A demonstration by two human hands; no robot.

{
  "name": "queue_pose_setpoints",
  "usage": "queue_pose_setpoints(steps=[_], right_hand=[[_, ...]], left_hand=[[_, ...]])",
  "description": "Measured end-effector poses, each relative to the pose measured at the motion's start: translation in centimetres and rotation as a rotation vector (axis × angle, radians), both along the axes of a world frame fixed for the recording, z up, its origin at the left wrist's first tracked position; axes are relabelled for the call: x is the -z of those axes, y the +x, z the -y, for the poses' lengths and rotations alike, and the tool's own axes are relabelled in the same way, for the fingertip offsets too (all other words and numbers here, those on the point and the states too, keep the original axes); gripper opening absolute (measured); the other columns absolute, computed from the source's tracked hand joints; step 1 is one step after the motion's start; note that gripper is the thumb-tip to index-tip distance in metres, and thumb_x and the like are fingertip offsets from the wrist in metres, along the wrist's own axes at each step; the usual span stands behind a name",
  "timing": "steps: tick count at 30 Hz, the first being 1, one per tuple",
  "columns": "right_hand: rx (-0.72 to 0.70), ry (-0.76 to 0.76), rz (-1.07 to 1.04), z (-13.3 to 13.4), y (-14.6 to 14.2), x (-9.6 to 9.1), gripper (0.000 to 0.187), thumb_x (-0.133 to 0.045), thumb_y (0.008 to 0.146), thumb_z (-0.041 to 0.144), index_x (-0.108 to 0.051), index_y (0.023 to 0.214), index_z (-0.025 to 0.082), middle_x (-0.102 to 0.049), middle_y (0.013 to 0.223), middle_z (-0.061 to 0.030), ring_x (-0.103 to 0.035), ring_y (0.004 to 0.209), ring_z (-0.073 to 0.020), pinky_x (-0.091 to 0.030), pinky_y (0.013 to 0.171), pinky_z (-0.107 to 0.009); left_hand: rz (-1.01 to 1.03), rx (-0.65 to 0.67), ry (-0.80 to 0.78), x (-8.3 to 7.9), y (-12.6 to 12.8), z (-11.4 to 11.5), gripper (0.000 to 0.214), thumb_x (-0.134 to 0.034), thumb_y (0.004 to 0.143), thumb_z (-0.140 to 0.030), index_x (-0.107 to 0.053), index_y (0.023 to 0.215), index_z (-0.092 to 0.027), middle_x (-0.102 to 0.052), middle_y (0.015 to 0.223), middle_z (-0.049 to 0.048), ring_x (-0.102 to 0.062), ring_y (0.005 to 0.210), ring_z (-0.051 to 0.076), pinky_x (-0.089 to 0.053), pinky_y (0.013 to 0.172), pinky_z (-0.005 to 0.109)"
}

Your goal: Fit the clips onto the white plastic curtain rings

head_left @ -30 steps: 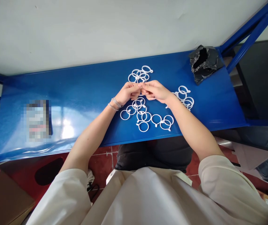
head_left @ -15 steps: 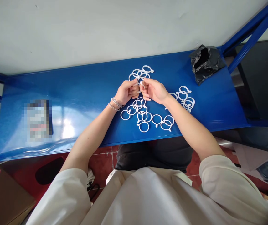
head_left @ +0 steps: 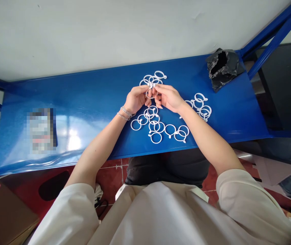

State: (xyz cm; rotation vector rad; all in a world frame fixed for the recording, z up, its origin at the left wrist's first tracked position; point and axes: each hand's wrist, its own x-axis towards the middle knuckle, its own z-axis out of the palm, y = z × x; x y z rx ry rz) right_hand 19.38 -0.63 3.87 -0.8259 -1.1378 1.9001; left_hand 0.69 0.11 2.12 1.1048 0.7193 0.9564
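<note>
My left hand (head_left: 137, 98) and my right hand (head_left: 169, 98) meet over the blue table, thumbs and forefingers closed on one white plastic ring (head_left: 151, 97). The ring hangs below the pinch, its small tab between my fingertips and partly hidden by them. Just beyond my hands lies a cluster of several similar white rings (head_left: 159, 72). Nearer to me, more of these rings (head_left: 156, 138) are scattered and overlap. A third group of rings (head_left: 199, 98) rests to the right of my right forearm.
A crumpled black plastic bag (head_left: 223, 69) stands at the table's back right corner. On the left of the blue table (head_left: 97, 92) lies a blurred flat item (head_left: 42, 131). Blue metal braces (head_left: 270, 44) rise at the right end, and a pale wall runs behind.
The held ring has turned and now hangs more face-on under my fingertips. Both hands stay in nearly the same place, their lower fingers slightly more loosened. The rings on the table have not moved.
</note>
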Motion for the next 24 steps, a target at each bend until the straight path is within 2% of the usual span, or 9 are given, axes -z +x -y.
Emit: queue_pose_setpoints(steps=[7, 13, 20, 24], right_hand=[[0.083, 0.001, 0.079, 0.0, 0.0, 0.5, 0.042, -0.083, 0.097, 0.056, -0.054, 0.102, 0.027, -0.063, 0.081, 0.0034, -0.055, 0.055, -0.0128, -0.049, 0.052, -0.027], [0.102, 0.027, 0.095, -0.1, 0.0, 0.7, 0.034, -0.085, 0.095, 0.047, -0.060, 0.103, 0.026, -0.064, 0.081, 0.0028, -0.060, 0.059, -0.0142, -0.053, 0.055, -0.029], [0.049, 0.017, 0.097, 0.0, 0.2, 0.2, 0.046, -0.089, 0.090, 0.061, -0.065, 0.106, 0.024, -0.067, 0.076, 0.0013, -0.069, 0.064, -0.0170, -0.056, 0.053, -0.027], [0.026, 0.065, 0.111, 0.2, 0.3, 0.1, 0.061, -0.098, 0.079, 0.063, -0.067, 0.113, 0.023, -0.074, 0.084, -0.0013, -0.072, 0.067, -0.0180, -0.058, 0.055, -0.027]], left_hand=[[-0.038, -0.020, 0.121, -0.4, 0.3, 0.6, 0.049, -0.087, 0.090, -0.061, -0.072, 0.069, -0.019, -0.064, 0.066, 0.0011, -0.057, 0.050, 0.010, -0.052, 0.053, 0.028], [-0.018, -0.092, 0.106, 0.4, 0.5, 0.4, 0.047, -0.096, 0.082, -0.060, -0.070, 0.087, -0.022, -0.069, 0.076, -0.0012, -0.059, 0.050, 0.009, -0.052, 0.053, 0.027], [-0.022, -0.134, 0.103, 1.3, 0.3, 0.2, 0.049, -0.096, 0.084, -0.059, -0.065, 0.101, -0.025, -0.066, 0.078, -0.0034, -0.059, 0.051, 0.009, -0.050, 0.054, 0.026], [-0.023, -0.131, 0.106, 1.5, 0.2, 0.0, 0.044, -0.091, 0.089, -0.058, -0.065, 0.100, -0.025, -0.065, 0.078, -0.0024, -0.061, 0.053, 0.011, -0.051, 0.056, 0.028]])
